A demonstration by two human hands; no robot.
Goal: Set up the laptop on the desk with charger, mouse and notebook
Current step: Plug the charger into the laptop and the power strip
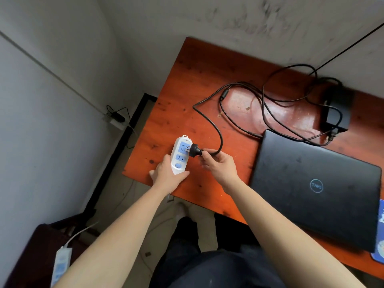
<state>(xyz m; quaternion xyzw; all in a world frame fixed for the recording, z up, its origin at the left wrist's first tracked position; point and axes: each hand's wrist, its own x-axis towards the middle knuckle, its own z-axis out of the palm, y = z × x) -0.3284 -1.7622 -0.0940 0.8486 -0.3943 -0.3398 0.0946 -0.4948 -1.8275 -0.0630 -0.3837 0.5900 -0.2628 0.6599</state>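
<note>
A closed black laptop (315,190) lies on the reddish wooden desk (187,84) at the right. Its black charger brick (337,109) sits behind it, with black cable (245,96) looped over the desk. My left hand (166,175) grips the lower end of a white and blue power strip (180,155) near the desk's left front edge. My right hand (220,163) pinches the charger's black plug (195,151), whose prongs are at the strip's top socket. A blue patterned item (379,235), perhaps the notebook or a mouse pad, shows at the right edge. No mouse is in view.
A second white power strip (61,265) with a white cord lies on a dark surface at lower left. A wall socket with a black adapter (116,118) is low on the left wall. The desk stands against a scuffed white wall.
</note>
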